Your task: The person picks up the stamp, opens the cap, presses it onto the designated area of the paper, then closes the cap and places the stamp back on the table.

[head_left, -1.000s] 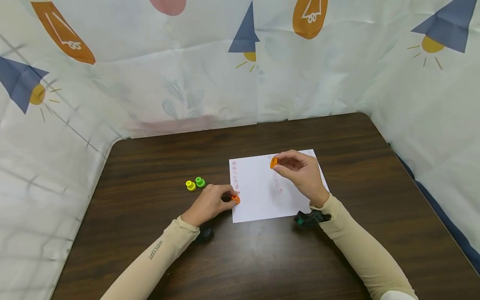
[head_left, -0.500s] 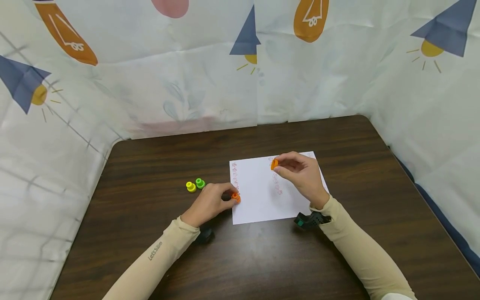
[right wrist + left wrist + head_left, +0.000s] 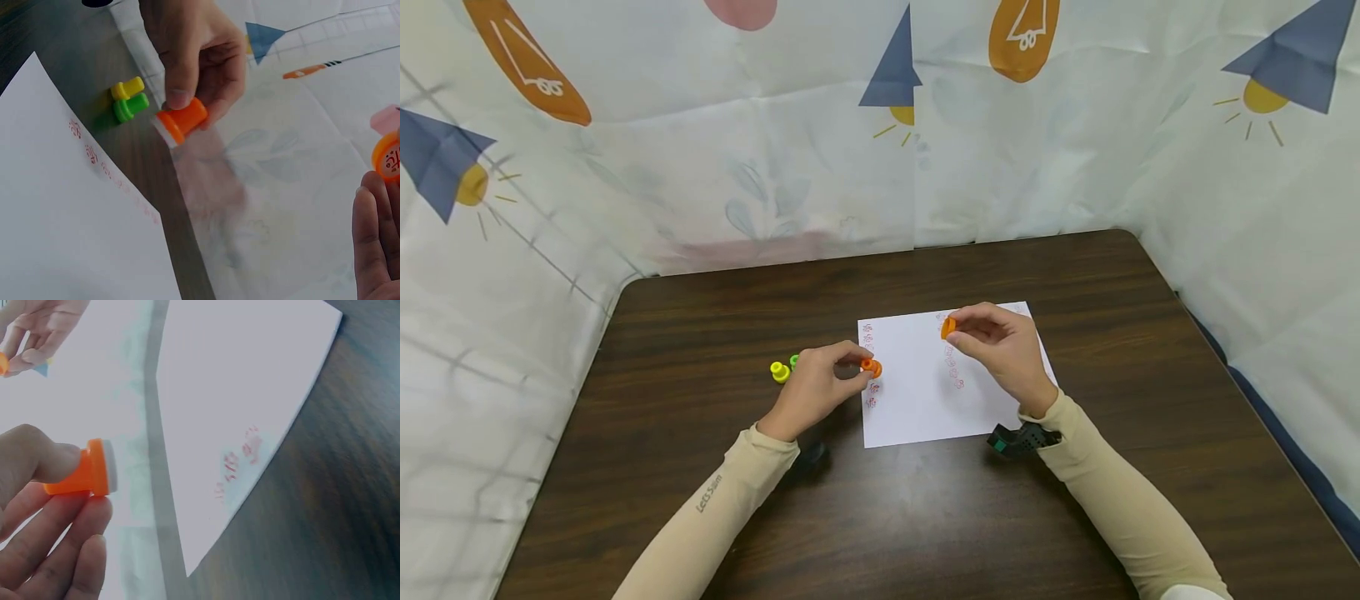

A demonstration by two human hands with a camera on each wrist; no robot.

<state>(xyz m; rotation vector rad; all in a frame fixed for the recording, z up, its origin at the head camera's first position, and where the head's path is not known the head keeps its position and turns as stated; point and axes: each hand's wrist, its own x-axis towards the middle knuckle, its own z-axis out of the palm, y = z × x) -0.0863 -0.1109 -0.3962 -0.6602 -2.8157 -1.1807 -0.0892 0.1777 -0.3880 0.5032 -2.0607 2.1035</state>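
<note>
My left hand (image 3: 811,385) pinches an orange stamp (image 3: 78,472) between thumb and fingers. In the left wrist view its pale stamping face points away from the palm, apart from the paper. Red prints run in a column down the left edge of the white sheet of paper (image 3: 910,417); another column lies near its middle. Over the paper's right part my right hand (image 3: 1003,346) pinches a small orange cap (image 3: 949,327); its round face (image 3: 392,159) bears a red mark in the right wrist view.
Left of the paper, a yellow stamp (image 3: 780,372) and a green stamp (image 3: 130,107) stand side by side on the dark wooden table (image 3: 925,525). The left hand partly hides the green one in the head view. A patterned white curtain (image 3: 820,167) surrounds the table's back and sides.
My left hand has lifted the orange stamp off the paper's left edge and moved it up and away, uncovering red prints there. The right hand with the cap has stayed still.
</note>
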